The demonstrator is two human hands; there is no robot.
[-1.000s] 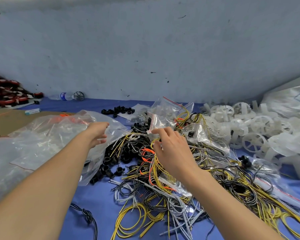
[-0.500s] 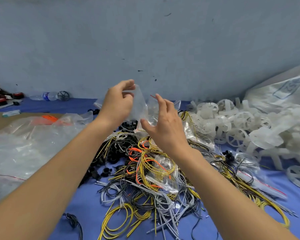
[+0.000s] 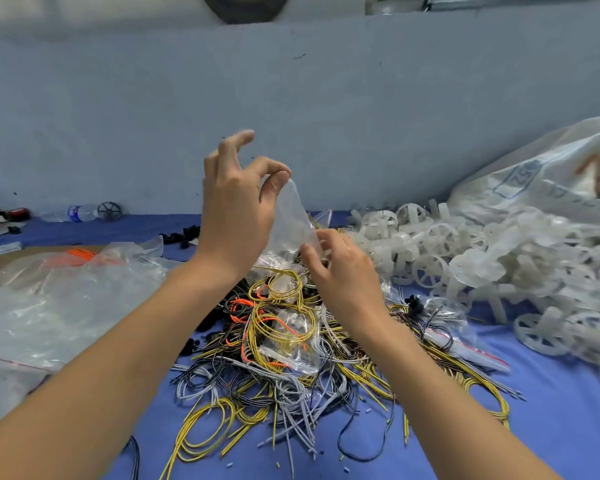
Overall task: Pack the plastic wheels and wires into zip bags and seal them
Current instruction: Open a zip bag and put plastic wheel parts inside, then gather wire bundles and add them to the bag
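Note:
A small clear zip bag (image 3: 293,223) hangs in the air above the wire pile. My left hand (image 3: 236,209) pinches its top corner between thumb and forefinger, the other fingers spread upward. My right hand (image 3: 340,268) grips the bag's lower edge from the right. Below both hands lies a tangle of yellow, grey, black and orange wires (image 3: 291,344) on the blue table cloth (image 3: 551,410). White plastic wheels (image 3: 433,268) are heaped to the right of my right hand.
A large crumpled clear bag (image 3: 56,299) lies at left. A big white sack (image 3: 541,181) leans at back right. Black rings (image 3: 184,235), a water bottle (image 3: 75,213) and a dark wheel (image 3: 110,211) sit by the blue wall. More zip bags (image 3: 291,355) lie among the wires.
My left hand left the big bag at left, came to the middle and lifted the small zip bag higher. My right hand dropped to the bag's lower edge. The camera tilted up.

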